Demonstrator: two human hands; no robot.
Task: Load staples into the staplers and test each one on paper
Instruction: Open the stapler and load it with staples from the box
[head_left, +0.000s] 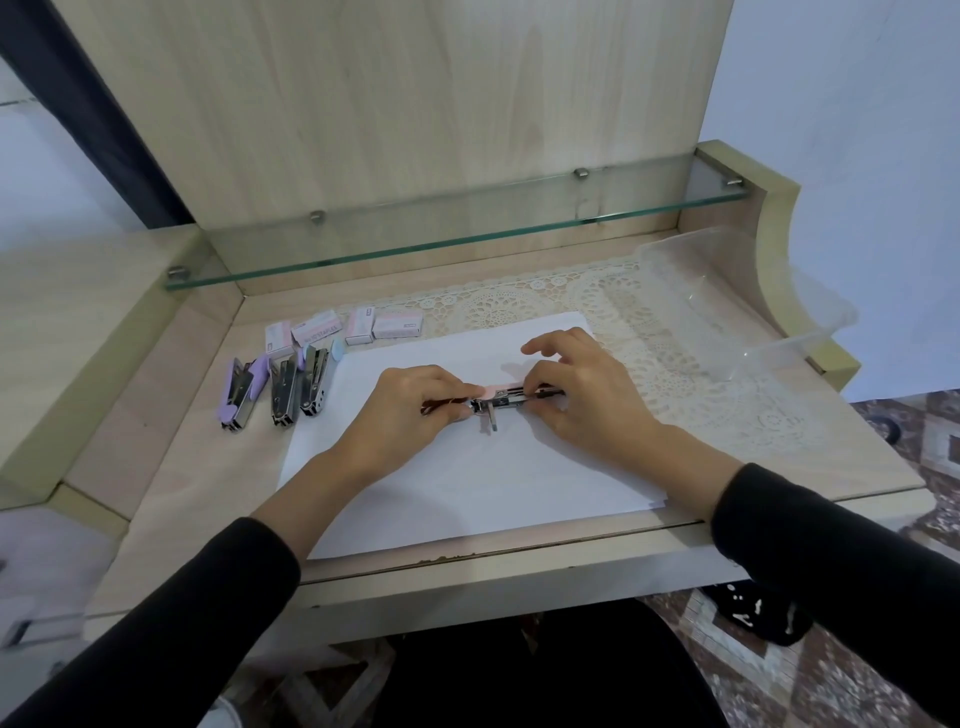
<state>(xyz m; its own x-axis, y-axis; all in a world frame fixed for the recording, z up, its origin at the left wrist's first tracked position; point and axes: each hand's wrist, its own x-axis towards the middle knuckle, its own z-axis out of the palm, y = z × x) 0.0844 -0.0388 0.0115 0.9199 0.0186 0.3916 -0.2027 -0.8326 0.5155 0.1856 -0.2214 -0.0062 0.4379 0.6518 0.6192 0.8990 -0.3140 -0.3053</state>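
A small pink stapler (497, 400) lies opened over the white paper (457, 478) in the middle of the desk. My left hand (410, 410) pinches its left end. My right hand (576, 389) grips its right end, fingers on the metal staple channel. Three more staplers lie at the left: a purple one (240, 392), a grey one (284, 387) and another (316, 382) with a pale blue cap. Several pink staple boxes (343, 328) stand behind them. Whether staples sit in the open channel is hidden by my fingers.
A clear plastic container (737, 306) rests at the back right on a lace mat (649, 332). A glass shelf (457, 234) overhangs the back of the desk. The desk's front edge (493, 561) runs just below the paper.
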